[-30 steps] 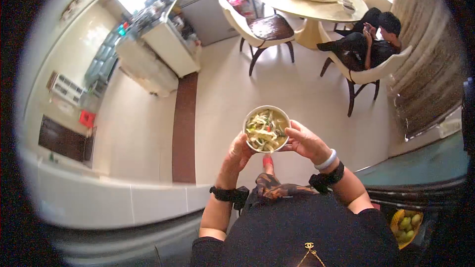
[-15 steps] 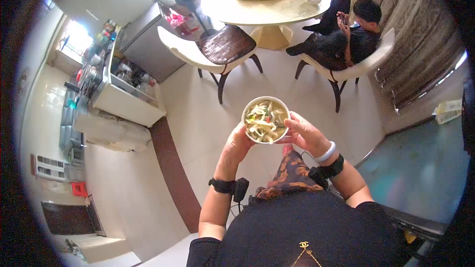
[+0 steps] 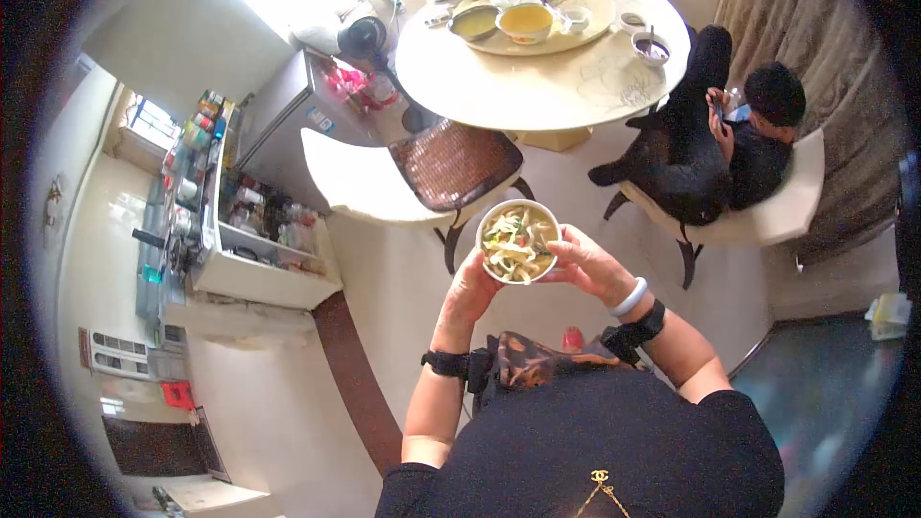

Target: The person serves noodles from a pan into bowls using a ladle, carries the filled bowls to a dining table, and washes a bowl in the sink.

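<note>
Bowl (image 3: 518,281) of pale strips (image 3: 511,247) hangs above the floor (image 3: 389,297), before a black shirt (image 3: 604,436). Left to right: a brown-seated chair (image 3: 456,165); the left hand (image 3: 470,290), grip pressed against the bowl; a tabletop (image 3: 537,88) bearing dishes (image 3: 525,35); the right hand (image 3: 597,269), grip clasping the opposite side, thumb at the rim; a seated person (image 3: 758,168).

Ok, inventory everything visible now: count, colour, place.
held bowl: 1, white, centre
food: 1 serving, mostly pale, in held bowl
round table: 1, cream, top centre
tableware: several, mixed, on table
chairs: at least 3, cream, around table
seated person: 1, black clothes, right chair
fan: 1, dark, left of table
shelf: 1, white, left
clutter: uncountable, mixed, on shelf
curtain: 1, brown, right
bracelet: 1, white, right wrist
wristbands: 2, black, wrists
left hand: 1, bare, bowl's left
right hand: 1, bare, bowl's right
</note>
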{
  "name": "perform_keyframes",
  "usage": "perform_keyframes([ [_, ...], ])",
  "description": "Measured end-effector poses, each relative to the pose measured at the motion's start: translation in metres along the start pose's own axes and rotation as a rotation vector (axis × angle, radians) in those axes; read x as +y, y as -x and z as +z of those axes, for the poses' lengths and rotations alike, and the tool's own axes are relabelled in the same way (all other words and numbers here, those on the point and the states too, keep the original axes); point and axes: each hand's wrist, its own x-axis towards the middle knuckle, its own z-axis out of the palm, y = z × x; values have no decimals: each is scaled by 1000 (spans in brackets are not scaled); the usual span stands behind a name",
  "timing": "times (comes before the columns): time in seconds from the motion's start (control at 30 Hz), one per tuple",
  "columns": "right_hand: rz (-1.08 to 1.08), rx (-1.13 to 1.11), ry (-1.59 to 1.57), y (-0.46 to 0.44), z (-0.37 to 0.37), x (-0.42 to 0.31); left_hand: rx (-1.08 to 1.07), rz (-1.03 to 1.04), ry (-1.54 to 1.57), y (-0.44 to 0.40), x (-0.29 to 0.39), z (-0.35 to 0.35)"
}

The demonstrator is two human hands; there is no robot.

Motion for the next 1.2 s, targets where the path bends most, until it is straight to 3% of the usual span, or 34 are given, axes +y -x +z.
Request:
perform_keyframes([
  [0.33, -91, 91, -17, -255, -81, -92, -8, -24, 9, -252, 108, -98],
  [0.37, -89, 106, -1, -284, -85, -101, -38, -53, 37, -277, 123, -115],
  [0.5, -135, 80, -76, -394, -97, -141, 169, -243, 91, -374, 186, -174],
  [0.6, -157, 84, -148, -468, -102, -158, 113, -312, 113, -440, 226, -215],
  [0.77, -144, 170, -148, -595, -133, -192, 135, -253, 84, -548, 281, -269],
  [0.93, -96, 153, -125, -702, -176, -223, 259, -239, 51, -642, 289, -354],
  [1.2, 102, 148, -142, -837, -255, -266, 393, -213, 33, -767, 310, -399],
])
